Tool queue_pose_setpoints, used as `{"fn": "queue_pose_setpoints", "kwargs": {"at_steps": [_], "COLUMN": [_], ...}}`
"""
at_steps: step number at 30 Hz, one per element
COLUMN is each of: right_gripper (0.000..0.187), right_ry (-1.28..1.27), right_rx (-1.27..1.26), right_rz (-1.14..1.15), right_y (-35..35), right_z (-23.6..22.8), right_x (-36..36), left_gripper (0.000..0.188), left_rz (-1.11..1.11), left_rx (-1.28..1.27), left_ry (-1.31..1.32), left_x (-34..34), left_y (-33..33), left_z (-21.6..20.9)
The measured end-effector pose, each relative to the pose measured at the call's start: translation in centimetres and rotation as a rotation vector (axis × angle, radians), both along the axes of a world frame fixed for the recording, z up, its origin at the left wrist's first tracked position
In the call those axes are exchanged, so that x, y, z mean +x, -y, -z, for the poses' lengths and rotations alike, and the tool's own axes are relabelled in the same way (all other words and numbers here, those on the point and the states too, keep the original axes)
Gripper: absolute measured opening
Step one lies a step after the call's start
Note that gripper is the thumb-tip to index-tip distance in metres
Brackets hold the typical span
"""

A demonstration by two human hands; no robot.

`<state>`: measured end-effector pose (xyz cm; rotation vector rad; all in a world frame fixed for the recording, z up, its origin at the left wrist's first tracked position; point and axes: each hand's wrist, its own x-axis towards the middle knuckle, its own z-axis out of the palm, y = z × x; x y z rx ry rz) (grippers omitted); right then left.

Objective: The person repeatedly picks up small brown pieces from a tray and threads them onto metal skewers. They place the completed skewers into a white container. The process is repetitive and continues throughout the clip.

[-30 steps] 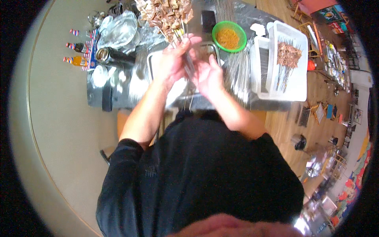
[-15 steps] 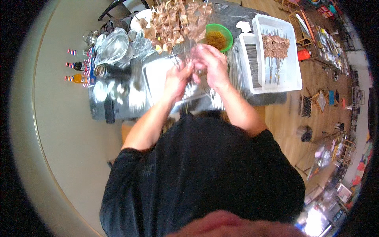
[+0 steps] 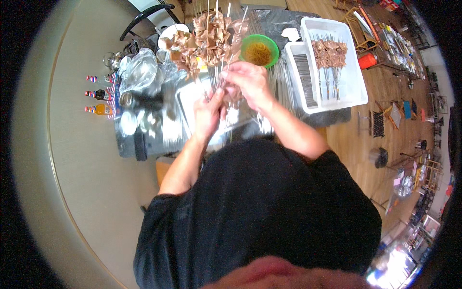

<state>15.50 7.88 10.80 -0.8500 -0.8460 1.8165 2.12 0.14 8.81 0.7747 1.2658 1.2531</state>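
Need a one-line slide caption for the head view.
Both hands, left hand and right hand, hold a meat skewer above a metal tray, beside a green bowl.

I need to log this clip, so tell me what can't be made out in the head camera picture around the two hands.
- Left hand: its grip on the skewers, motion blurred.
- Right hand: fingertips hidden behind the meat.
- Steel tray: contents smeared by blur and glare.
- Bottles: too small.

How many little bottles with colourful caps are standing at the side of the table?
3. The little bottles stand in a column at the table's left edge: the top bottle, a dark middle bottle and an orange bottom bottle. More may be hidden behind the clutter.
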Motion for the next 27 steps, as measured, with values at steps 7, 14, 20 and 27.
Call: {"fn": "queue_pose_setpoints", "kwargs": {"at_steps": [7, 14, 20, 27], "right_gripper": [0.011, 0.023, 0.029, 0.015], "right_ry": [-0.067, -0.071, -0.001, -0.048], "right_rx": [-0.005, 0.022, -0.119, -0.165], "right_rz": [-0.019, -0.04, -0.101, -0.134], "right_y": [0.1, 0.1, 0.4, 0.3], "right_z": [-0.3, 0.9, 0.1, 0.6], "right_x": [0.0, 0.0, 0.0, 0.6], "left_gripper": [0.032, 0.029, 0.029, 0.031], "left_rz": [-0.025, -0.04, -0.025, -0.023], "left_rx": [0.037, 0.065, 0.062, 0.027], "left_ry": [-0.02, 0.005, -0.019, -0.044], "left_x": [-1.1, -0.8, -0.3, -0.6], "left_y": [0.0, 0.1, 0.4, 0.7], "left_z": [0.6, 0.5, -0.4, 1.0]}}
